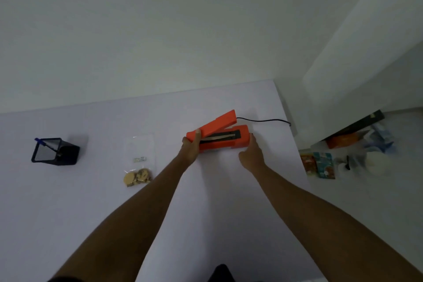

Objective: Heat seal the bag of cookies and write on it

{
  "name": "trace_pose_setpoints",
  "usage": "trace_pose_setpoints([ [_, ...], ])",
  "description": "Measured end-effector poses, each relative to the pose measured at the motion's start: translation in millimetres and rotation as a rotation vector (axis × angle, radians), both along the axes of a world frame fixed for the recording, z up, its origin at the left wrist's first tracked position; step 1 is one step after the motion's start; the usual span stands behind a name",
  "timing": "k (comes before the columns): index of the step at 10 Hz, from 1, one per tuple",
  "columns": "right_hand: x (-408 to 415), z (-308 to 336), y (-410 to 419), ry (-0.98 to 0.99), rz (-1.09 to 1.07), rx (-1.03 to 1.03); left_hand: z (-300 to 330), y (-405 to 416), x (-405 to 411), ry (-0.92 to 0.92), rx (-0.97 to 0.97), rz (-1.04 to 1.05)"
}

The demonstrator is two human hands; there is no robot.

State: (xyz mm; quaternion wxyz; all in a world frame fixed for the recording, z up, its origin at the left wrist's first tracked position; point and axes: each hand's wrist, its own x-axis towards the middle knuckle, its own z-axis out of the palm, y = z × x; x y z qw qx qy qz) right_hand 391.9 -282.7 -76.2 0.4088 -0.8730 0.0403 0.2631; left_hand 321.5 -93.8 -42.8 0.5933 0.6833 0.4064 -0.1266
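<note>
An orange heat sealer [223, 136] sits on the white table [91, 201] with its lid arm raised, showing the metal sealing strip. My left hand [191, 146] grips the front end of the lid arm. My right hand [250, 155] rests against the right side of the sealer's base, fingers touching it. A clear bag of cookies [138, 167] lies flat to the left of the sealer, its mouth pointing away from me and the round cookies bunched at the near end. A blue pen [44, 143] stands in a black mesh holder [55, 150] at the far left.
A black cord [263, 120] runs from the sealer's back over the table's right edge. Beyond that edge, on a lower surface, lie snack packets [319, 165], a dark box [352, 128] and white and blue items [375, 151]. A white wall stands behind the table.
</note>
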Motion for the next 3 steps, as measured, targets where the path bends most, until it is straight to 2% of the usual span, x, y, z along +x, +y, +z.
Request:
trace_pose_setpoints([
  [1, 0.8, 1.0, -4.6, 0.002, 0.054, -0.035, 5.3, 6.4, -5.3, -0.012, -0.002, -0.096],
  [2, 4.7, 23.9, -11.5, -0.04, 0.153, -0.091, 14.8, 21.1, -17.6, 0.022, 0.182, -0.256],
  [3, 27.1, 53.7, -8.8, -0.167, 0.192, -0.119, 32.4, 45.1, -24.8, 0.078, 0.511, -0.408],
])
